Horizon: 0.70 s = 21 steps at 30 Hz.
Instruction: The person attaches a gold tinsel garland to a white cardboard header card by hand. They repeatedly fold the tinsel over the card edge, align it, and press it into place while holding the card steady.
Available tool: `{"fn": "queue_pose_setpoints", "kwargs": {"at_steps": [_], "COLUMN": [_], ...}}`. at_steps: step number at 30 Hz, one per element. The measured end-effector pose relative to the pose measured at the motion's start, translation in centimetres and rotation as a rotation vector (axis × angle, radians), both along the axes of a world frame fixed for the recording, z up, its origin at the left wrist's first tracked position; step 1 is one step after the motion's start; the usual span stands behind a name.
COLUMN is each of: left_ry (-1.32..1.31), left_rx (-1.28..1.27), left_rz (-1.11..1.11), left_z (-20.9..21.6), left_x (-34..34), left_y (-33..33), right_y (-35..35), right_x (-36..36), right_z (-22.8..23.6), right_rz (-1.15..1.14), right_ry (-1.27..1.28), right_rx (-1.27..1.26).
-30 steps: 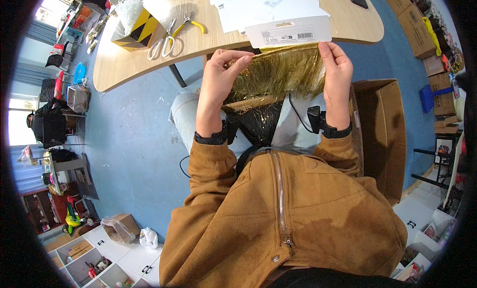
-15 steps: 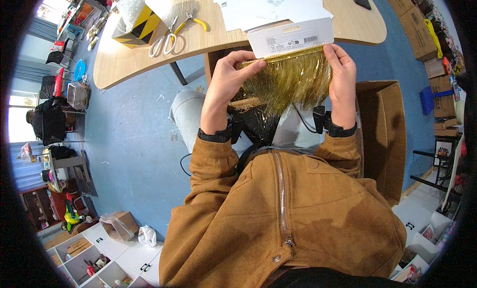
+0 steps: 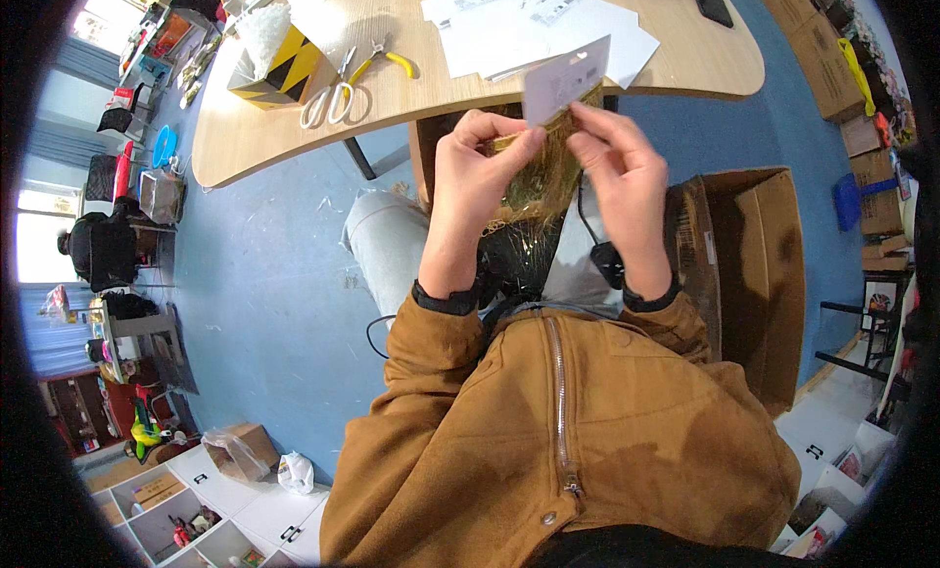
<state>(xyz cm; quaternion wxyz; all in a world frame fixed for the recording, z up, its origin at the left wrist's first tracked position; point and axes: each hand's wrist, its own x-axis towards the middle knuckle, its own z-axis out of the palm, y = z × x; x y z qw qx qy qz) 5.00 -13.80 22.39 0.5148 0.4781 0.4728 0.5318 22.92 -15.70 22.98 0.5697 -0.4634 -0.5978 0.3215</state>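
A gold foil fringe [image 3: 544,168] hangs below a white header card [image 3: 568,76] just past the table's front edge. My left hand [image 3: 468,181] pinches the gold top band between thumb and forefinger at the left. At the other end of the band my right hand [image 3: 619,171] has its fingertips closed together on the fringe, other fingers curled. The card stands tilted and turned, its right side swung away from me. Part of the fringe is hidden behind my fingers.
On the wooden table [image 3: 245,147] lie white-handled scissors [image 3: 328,106], yellow-handled pliers [image 3: 399,65] and white printed cards [image 3: 539,29], beside a black-and-yellow striped box [image 3: 286,71]. An open cardboard box [image 3: 762,274] stands at my right. A person in dark clothes [image 3: 103,245] sits far left.
My right hand has moved left, closer to my left hand. The card and fringe, flat and facing me before, are now angled and look narrower.
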Motion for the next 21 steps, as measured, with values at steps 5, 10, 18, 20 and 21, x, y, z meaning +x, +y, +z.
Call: {"fn": "queue_pose_setpoints", "kwargs": {"at_steps": [5, 10, 18, 20, 21], "left_ry": [0.162, 0.162, 0.378, 0.306, 0.296], "left_rx": [0.221, 0.151, 0.085, 0.089, 0.101], "left_rz": [-0.162, -0.244, -0.043, -0.038, -0.046], "left_z": [1.7, 2.1, 0.4, -0.2, -0.4], "left_x": [0.5, 0.3, -2.9, -3.2, -3.3], "left_y": [-0.9, -1.0, 0.2, 0.5, 0.6], "right_y": [-1.3, -0.8, 1.0, 1.3, 1.4], "right_x": [-1.0, -0.6, 3.0, 3.9, 4.2], "right_z": [0.5, -0.1, -0.9, -0.9, -0.9], "right_rz": [0.063, 0.011, -0.205, -0.200, -0.177], "right_ry": [0.200, 0.339, 0.184, 0.219, 0.251], "right_rx": [-0.094, -0.192, -0.018, -0.017, -0.025]}}
